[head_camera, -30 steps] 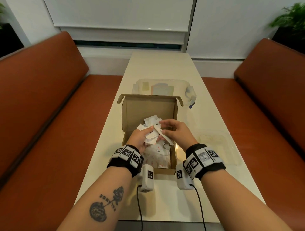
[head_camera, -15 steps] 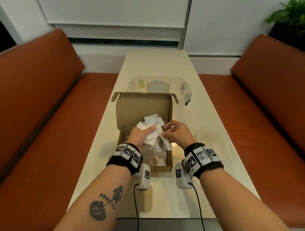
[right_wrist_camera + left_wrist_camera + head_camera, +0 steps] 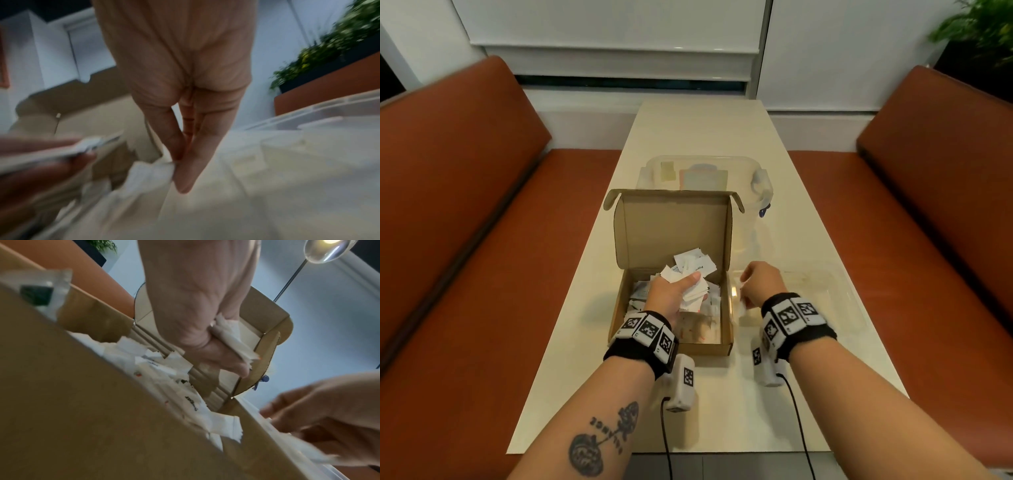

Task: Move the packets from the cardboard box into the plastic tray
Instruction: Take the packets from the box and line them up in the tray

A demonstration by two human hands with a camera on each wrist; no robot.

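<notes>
White paper packets [image 3: 690,274] fill the open cardboard box [image 3: 671,229] in the middle of the desk [image 3: 705,137], and the left hand [image 3: 671,291] holds a fanned bunch of them above the box, fingers [image 3: 224,356] curled round the bunch. Just right of the box, the right hand [image 3: 762,282] pinches a single packet [image 3: 150,172] between thumb and fingers [image 3: 197,155] over the near edge of the clear plastic tray [image 3: 825,284]. A lidded clear container [image 3: 756,181] stands behind the box.
</notes>
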